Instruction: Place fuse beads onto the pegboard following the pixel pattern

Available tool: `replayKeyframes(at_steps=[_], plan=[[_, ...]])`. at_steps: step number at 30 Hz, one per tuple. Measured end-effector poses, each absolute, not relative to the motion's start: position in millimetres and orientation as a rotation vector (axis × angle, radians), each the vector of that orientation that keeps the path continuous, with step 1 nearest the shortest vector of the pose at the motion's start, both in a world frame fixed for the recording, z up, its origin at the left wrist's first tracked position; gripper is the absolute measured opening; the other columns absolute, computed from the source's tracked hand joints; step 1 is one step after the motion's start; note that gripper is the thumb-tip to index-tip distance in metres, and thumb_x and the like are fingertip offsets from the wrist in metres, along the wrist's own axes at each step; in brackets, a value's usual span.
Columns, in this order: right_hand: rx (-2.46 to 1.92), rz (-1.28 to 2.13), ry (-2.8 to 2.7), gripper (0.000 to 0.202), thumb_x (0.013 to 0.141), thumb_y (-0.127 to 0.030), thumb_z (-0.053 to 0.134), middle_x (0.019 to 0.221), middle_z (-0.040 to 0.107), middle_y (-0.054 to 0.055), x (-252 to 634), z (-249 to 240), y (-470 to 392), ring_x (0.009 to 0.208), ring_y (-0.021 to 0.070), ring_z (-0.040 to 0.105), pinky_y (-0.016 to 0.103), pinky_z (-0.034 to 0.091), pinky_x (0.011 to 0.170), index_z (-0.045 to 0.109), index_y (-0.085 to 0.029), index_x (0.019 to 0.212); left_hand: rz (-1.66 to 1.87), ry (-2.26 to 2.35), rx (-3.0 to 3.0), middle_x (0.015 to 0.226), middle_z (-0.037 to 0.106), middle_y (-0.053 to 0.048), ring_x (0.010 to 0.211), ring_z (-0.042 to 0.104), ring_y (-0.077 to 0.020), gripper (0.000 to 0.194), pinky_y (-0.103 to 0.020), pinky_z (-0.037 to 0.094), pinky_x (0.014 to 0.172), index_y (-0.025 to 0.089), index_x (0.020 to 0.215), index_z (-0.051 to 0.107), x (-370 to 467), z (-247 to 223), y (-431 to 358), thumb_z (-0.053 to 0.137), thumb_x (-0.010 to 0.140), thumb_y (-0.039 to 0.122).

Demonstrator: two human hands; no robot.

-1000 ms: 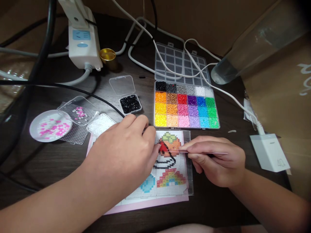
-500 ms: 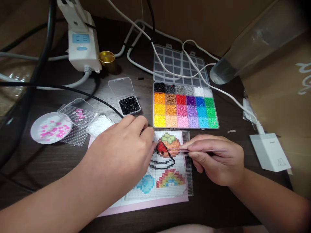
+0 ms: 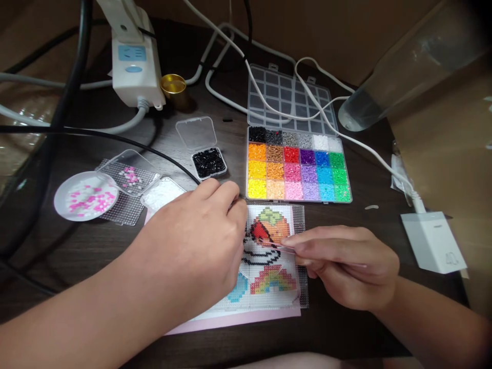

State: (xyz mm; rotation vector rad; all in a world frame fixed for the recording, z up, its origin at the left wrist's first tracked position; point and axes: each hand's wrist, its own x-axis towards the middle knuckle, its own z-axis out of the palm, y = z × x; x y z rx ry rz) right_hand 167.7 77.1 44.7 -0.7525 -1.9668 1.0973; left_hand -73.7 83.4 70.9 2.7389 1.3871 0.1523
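Thin metal tweezers (image 3: 283, 247) are pinched in my right hand (image 3: 349, 261), their tips over the dark and red beads beside the orange persimmon picture. My left hand (image 3: 203, 246) is closed over the left part of the clear pegboard (image 3: 301, 277), its fingertips hidden behind the knuckles. Whether it holds anything cannot be made out. On the pegboard, black beads outline a shape with a patch of red beads (image 3: 262, 231) at the top. Beneath shows a printed pattern sheet (image 3: 286, 302) with a rainbow (image 3: 272, 281) and a blue figure (image 3: 238, 288).
Behind the pegboard lies an open sorting box (image 3: 299, 164) of coloured beads. To the left are a small box of black beads (image 3: 208, 162), a box of white beads (image 3: 163, 192) and a dish (image 3: 63, 209) of pink and white beads. Cables, a power strip (image 3: 136, 77) and a charger (image 3: 434, 241) surround them.
My right hand has turned and lowered a little, so the tweezers now slope down toward their rear end. My left hand keeps its closed shape. The whole view has shifted slightly.
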Motion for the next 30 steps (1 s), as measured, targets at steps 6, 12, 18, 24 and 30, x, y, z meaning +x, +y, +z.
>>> replayKeyframes(at_steps=[6, 12, 18, 24, 30], plan=[[-0.777, 1.160, -1.936, 0.051, 0.083, 0.005, 0.058, 0.104, 0.080, 0.006, 163.8, 40.2, 75.0, 0.076, 0.0162, 0.078, 0.020, 0.062, 0.050, 0.073, -0.026, 0.121, 0.136, 1.425, 2.703, 0.099, 0.065, -0.015, 0.084, 0.061, -0.0295, 0.019, -0.045, 0.057, 0.062, 0.015, 0.084, 0.068, -73.0, 70.5, 81.8, 0.050, 0.084, 0.021], [-0.765, 1.156, -1.961, 0.048, 0.083, 0.004, 0.059, 0.101, 0.081, 0.007, 160.8, 40.6, 78.1, 0.080, 0.0167, 0.078, 0.021, 0.065, 0.058, 0.074, -0.022, 0.119, 0.120, 1.434, 2.718, 0.097, 0.064, -0.014, 0.084, 0.061, -0.0296, 0.018, -0.044, 0.056, 0.061, 0.015, 0.085, 0.067, -72.4, 70.4, 79.4, 0.052, 0.084, 0.024], [-0.765, 1.147, -1.966, 0.044, 0.083, 0.005, 0.060, 0.101, 0.081, 0.008, 160.7, 38.5, 79.0, 0.088, 0.0182, 0.078, 0.024, 0.067, 0.071, 0.075, -0.020, 0.116, 0.115, 1.431, 2.710, 0.097, 0.065, -0.014, 0.086, 0.061, -0.0299, 0.018, -0.044, 0.056, 0.063, 0.015, 0.085, 0.067, -72.9, 70.9, 80.1, 0.052, 0.084, 0.025], [-0.784, 1.150, -1.931, 0.039, 0.084, 0.002, 0.063, 0.099, 0.081, 0.008, 159.0, 38.3, 78.2, 0.085, 0.0191, 0.078, 0.028, 0.068, 0.074, 0.076, -0.021, 0.113, 0.126, 1.437, 2.711, 0.097, 0.065, -0.014, 0.085, 0.061, -0.0297, 0.018, -0.044, 0.056, 0.061, 0.015, 0.086, 0.067, -71.7, 68.9, 81.0, 0.052, 0.084, 0.025], [-0.819, 1.183, -1.880, 0.043, 0.085, 0.000, 0.065, 0.101, 0.081, 0.005, 160.9, 36.4, 76.6, 0.076, 0.0183, 0.078, 0.027, 0.067, 0.060, 0.075, -0.028, 0.116, 0.112, 1.421, 2.697, 0.099, 0.065, -0.015, 0.086, 0.061, -0.0307, 0.021, -0.046, 0.057, 0.062, 0.014, 0.087, 0.068, -72.4, 71.5, 80.6, 0.050, 0.086, 0.024]])
